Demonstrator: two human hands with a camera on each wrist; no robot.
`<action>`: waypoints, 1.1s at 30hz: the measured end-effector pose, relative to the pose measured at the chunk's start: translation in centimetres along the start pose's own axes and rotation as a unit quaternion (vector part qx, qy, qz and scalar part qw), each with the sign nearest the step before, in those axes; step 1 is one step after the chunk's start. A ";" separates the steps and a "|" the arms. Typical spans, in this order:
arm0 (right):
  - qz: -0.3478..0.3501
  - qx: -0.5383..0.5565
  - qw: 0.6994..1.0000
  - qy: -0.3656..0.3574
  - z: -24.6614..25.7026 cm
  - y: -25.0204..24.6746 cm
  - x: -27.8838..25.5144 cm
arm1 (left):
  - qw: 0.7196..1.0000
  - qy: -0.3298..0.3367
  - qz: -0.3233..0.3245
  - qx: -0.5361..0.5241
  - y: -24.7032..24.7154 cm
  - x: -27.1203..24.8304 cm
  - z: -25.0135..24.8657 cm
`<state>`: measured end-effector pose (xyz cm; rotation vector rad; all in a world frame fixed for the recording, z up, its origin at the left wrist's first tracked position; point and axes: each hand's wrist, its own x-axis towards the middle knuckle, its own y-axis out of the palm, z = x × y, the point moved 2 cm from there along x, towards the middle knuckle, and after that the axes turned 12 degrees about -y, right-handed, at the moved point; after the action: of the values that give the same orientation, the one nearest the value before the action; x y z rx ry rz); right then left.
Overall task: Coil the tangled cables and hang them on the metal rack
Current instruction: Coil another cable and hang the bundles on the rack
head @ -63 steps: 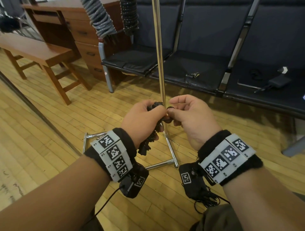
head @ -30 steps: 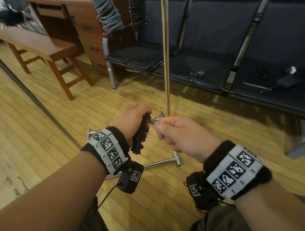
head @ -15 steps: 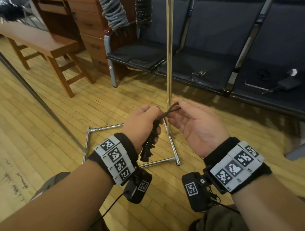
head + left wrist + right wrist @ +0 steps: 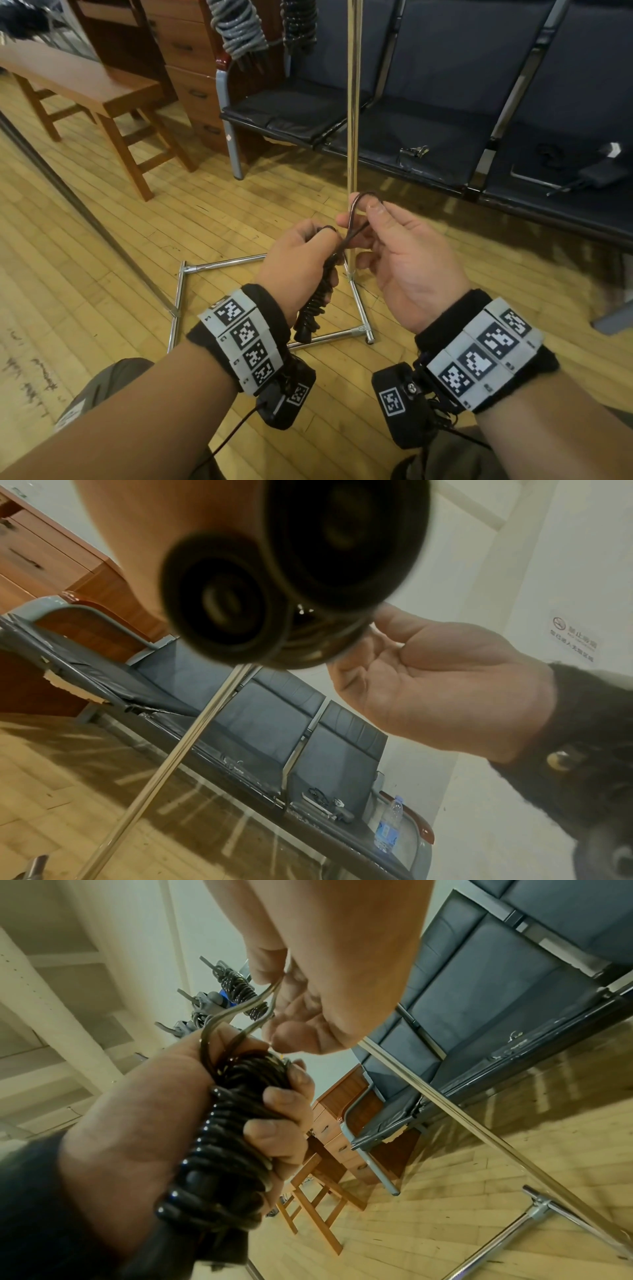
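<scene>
Inside the left hand (image 4: 297, 251), black coiled cable (image 4: 317, 301), upper turns hidden.

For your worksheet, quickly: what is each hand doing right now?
Left hand: fingers curled round the black coiled cable.
Right hand: pinching the cable's loose loop.

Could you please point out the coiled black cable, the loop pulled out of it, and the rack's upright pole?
coiled black cable (image 4: 222, 1153), right wrist view, on its stacked turns.
loop (image 4: 356, 200), head view, on its top bend.
upright pole (image 4: 353, 102), head view, on its bare shaft.
</scene>
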<state>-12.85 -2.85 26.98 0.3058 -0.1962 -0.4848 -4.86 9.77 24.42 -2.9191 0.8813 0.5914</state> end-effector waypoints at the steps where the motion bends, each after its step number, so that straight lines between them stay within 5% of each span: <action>1: 0.001 0.001 1.000 -0.003 0.0 0.0 0.1 | 1.000 0.001 -0.001 -0.001 0.0 0.0 0.0; 5: -0.004 0.020 1.000 -0.004 -0.2 -0.2 0.2 | 1.000 0.012 -0.017 0.015 0.1 0.1 0.2; 9: -0.003 -0.118 0.993 0.001 -0.7 -0.6 0.3 | 0.996 0.034 -0.036 0.079 0.1 0.0 0.1; 14: 0.116 -0.380 0.917 -0.030 -0.3 -0.4 0.4 | 0.991 0.028 -0.047 0.120 -0.4 0.5 -0.2; 20: 0.148 -0.418 0.895 -0.039 0.7 -0.5 0.8 | 0.987 0.009 -0.015 0.162 -1.1 0.7 -0.1; 27: 0.153 -0.373 0.915 0.012 0.0 -0.5 1.0 | 0.985 0.014 0.009 0.173 -1.1 0.5 -0.3; 33: 0.145 -0.413 0.899 0.017 -0.5 -0.7 1.3 | 0.961 0.045 0.001 0.275 -0.9 0.5 -0.4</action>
<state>-11.93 -3.93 26.45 -0.5451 0.0126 -0.2300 -3.89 10.20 24.58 -2.4511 0.8846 0.1696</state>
